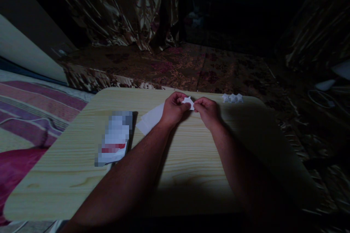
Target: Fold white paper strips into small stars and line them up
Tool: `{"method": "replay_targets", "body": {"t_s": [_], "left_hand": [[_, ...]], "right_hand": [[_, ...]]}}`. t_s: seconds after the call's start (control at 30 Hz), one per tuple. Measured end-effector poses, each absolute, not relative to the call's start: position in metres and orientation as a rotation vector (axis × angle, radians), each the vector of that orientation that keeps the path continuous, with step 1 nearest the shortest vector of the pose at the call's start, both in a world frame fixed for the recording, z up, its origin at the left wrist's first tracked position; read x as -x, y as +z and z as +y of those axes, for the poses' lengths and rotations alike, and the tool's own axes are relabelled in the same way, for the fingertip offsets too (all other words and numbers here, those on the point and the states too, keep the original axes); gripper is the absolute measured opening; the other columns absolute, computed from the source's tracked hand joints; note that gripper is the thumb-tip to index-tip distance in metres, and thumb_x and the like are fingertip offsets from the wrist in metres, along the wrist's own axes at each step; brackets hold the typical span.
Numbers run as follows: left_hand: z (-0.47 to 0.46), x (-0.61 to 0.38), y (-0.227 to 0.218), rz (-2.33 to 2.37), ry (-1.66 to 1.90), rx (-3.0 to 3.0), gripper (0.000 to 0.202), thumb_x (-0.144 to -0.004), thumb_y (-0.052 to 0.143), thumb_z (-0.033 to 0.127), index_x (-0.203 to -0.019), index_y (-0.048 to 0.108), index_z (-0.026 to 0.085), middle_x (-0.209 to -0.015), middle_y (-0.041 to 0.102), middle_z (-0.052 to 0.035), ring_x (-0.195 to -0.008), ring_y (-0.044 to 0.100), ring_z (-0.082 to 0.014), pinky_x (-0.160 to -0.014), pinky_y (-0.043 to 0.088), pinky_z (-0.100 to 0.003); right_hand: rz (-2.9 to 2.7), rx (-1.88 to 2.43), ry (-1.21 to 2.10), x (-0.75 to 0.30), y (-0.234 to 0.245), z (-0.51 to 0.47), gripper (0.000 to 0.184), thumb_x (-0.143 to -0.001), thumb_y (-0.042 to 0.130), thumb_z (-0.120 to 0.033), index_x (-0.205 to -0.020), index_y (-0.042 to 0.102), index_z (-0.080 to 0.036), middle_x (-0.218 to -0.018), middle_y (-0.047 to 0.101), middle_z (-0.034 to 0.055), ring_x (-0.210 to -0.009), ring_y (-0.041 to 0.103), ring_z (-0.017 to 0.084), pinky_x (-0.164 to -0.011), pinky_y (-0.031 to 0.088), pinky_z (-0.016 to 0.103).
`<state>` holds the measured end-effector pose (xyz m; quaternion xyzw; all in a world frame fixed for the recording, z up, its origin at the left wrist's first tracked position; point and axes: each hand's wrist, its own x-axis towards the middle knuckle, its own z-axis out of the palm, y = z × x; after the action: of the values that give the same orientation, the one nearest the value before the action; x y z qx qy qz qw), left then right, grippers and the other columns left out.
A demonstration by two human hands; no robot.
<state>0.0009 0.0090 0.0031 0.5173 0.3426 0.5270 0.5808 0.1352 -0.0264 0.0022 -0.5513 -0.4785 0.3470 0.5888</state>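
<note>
A person's two bare hands are meeting over a pale wooden tabletop (177, 167) in a dimly lit room, just above the centre of the frame. The left hand (173, 109) and the right hand (207, 111) are both pinching a paper star (188, 102), small, white and folded, with the fingertips of each hand closing on it from opposite sides. The star is sitting between the two hands, at or just above the wood; the dim light is hiding whether it is touching the surface. A white paper sheet (150, 119) is lying flat under the left wrist and reaching toward the left. A short row of folded paper pieces (232, 98) is resting near the tabletop's far edge, to the right of the hands and apart from them. A blurred packet (116, 138), white with a red band, is lying at centre left. A striped blanket (27, 105) is filling the left edge, a patterned carpet (177, 65) is spreading beyond the tabletop, and a shiny curtain (109, 7) is hanging at upper left.
</note>
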Motion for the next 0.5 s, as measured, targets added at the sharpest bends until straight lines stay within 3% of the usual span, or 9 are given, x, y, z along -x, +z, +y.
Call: {"method": "replay_targets", "body": {"t_s": [0.5], "left_hand": [[0.012, -0.0009, -0.001, 0.779, 1.233, -1.218, 0.033, -0.06, 0.074, 0.015, -0.089, 0.059, 0.018, -0.067, 0.062, 0.0035, -0.055, 0.056, -0.0096, -0.057, 0.046, -0.023]], "right_hand": [[-1.149, 1.288, 0.778, -0.138, -0.0057, -0.0226, 0.012, -0.068, 0.062, -0.029, -0.071, 0.064, -0.017, -0.059, 0.059, -0.0023, -0.056, 0.052, 0.012, -0.055, 0.039, 0.025]]}}
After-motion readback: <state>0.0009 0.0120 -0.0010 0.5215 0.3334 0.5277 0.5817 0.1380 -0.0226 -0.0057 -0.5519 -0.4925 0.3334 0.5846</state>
